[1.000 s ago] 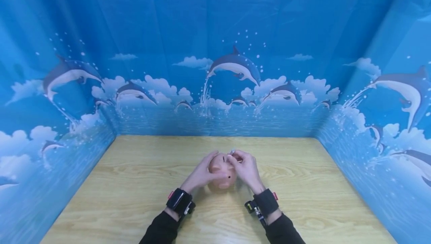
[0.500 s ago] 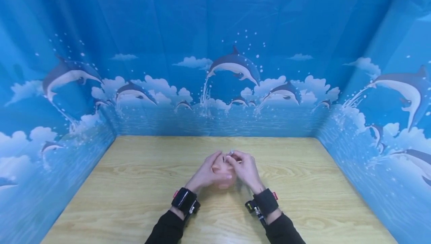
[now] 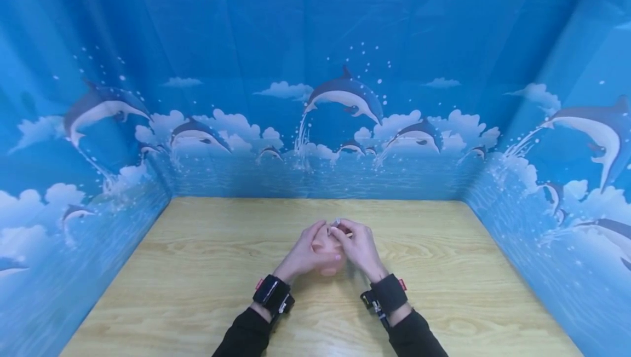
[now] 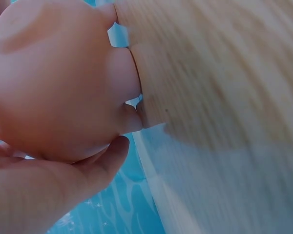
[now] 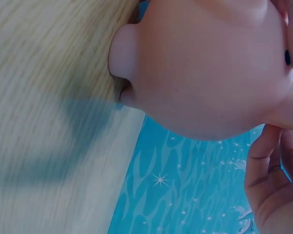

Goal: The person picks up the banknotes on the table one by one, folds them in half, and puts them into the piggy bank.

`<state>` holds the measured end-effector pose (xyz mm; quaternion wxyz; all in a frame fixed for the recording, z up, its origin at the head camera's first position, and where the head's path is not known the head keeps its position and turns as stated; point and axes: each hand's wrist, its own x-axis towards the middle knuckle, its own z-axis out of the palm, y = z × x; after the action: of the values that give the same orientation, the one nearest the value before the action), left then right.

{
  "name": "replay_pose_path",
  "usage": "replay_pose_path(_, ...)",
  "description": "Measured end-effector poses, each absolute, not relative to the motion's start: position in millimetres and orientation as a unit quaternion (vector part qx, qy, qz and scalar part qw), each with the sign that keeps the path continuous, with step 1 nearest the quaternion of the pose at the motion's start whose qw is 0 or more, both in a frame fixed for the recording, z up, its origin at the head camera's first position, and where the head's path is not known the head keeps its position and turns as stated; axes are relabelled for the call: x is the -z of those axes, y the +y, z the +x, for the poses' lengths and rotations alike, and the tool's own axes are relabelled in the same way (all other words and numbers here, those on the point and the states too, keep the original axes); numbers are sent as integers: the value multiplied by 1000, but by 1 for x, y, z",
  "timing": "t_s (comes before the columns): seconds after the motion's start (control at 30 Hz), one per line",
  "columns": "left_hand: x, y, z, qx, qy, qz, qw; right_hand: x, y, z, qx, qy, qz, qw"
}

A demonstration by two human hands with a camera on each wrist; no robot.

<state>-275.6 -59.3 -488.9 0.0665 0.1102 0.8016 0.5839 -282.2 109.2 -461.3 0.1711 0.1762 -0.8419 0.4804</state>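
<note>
A pink piggy bank [image 3: 326, 245] stands on the table between both hands, its short feet on the wood. My left hand [image 3: 302, 254] grips it from the left, thumb across its near side and fingers round the far side. A dark slot [image 3: 329, 231] shows on its top. At that slot the right hand [image 3: 360, 245] pinches a small flat greyish piece [image 3: 337, 222], mostly hidden by the fingers. The smooth body of the piggy bank [image 4: 53, 87] fills the upper left of the left wrist view. In the right wrist view, curled right fingers [image 5: 261, 161] touch its upper part.
The light wood-grain table [image 3: 212, 236] extends around the hands on all sides. Blue curtains [image 3: 246, 171] with printed dolphins and clouds enclose it at the back, left and right. Black straps with small cameras [image 3: 389, 297] sit on both wrists.
My left hand has slid a little to the right round the piggy bank, and its thumb now covers the dark eye seen earlier. The right hand keeps its pinch at the slot, almost unmoved.
</note>
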Motion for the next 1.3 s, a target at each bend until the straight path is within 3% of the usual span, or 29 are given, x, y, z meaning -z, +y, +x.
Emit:
replay_pose_path(0.3,491,-58,-275,-585,802,104,67,459,110,-282,-450,-857,189,162)
replay_pose_path(0.7,491,-58,-275,-573,810,105,65,461,106,-283,-392,-872,216,199)
replay_pose_path(1.3,488,-58,-273,-573,808,132,45,460,103,-286,-407,-871,206,183)
